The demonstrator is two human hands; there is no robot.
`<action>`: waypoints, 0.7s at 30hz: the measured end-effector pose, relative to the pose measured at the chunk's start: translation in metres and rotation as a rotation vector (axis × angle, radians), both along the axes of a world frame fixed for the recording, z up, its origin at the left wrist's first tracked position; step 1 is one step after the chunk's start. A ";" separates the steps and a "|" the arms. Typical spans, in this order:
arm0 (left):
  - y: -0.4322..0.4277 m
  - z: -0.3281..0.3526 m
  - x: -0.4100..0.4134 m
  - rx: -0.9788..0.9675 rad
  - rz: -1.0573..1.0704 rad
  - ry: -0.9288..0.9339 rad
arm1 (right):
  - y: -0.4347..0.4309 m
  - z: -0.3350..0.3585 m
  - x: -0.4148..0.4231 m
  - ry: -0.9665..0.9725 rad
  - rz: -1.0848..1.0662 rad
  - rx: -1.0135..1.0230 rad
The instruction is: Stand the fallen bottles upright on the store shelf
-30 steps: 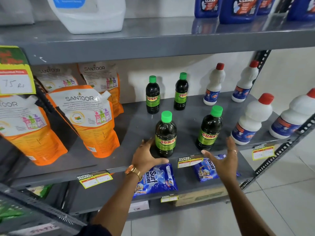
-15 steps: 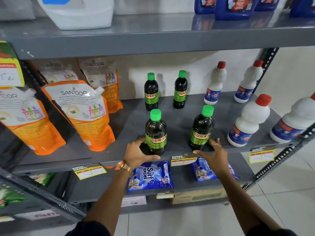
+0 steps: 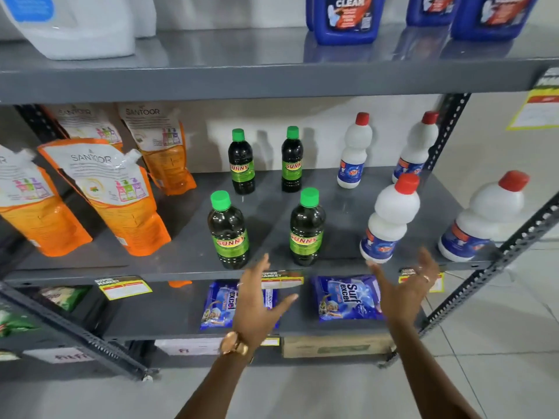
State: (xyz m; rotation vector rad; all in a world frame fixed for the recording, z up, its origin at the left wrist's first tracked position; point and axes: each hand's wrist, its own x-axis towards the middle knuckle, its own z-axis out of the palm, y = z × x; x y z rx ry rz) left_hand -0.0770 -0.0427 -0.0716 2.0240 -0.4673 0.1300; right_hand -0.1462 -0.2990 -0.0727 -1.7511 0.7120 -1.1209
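Note:
Several dark bottles with green caps stand upright on the grey middle shelf (image 3: 187, 258): a front left bottle (image 3: 229, 231), a front right bottle (image 3: 307, 228) and two at the back (image 3: 241, 163), (image 3: 292, 160). To their right stand white bottles with red caps, the nearest one (image 3: 388, 219) at the shelf's front. My left hand (image 3: 257, 300) hovers open just below and in front of the shelf edge, between the two front dark bottles. My right hand (image 3: 405, 285) is open too, below the nearest white bottle. Neither hand touches anything.
Orange Santoor refill pouches (image 3: 121, 201) lean at the left of the shelf. Blue Surf Excel packets (image 3: 348, 297) lie on the shelf below. Blue jugs (image 3: 344, 16) and a white jug (image 3: 75, 28) stand on the top shelf. A perforated steel upright (image 3: 499, 261) bounds the right side.
My left hand has let go of the front left dark bottle and pulled back. My right hand has also drawn away from the front right bottle, moving rightward and down.

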 end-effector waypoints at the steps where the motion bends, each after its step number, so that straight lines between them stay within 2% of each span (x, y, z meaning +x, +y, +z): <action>1: -0.017 0.001 0.006 -0.009 -0.020 0.009 | -0.015 0.003 0.002 0.072 0.082 0.036; 3: -0.044 0.009 0.021 -0.055 -0.012 0.094 | -0.036 0.009 0.009 0.174 0.318 0.127; 5: -0.061 0.010 0.038 -0.074 -0.017 0.176 | -0.047 0.006 0.015 0.242 0.435 0.104; 10: -0.072 0.003 0.046 0.035 0.044 0.126 | -0.058 -0.005 0.015 0.269 0.456 0.076; 21: -0.076 0.014 0.035 0.027 0.072 0.147 | -0.059 -0.008 0.013 0.284 0.531 0.034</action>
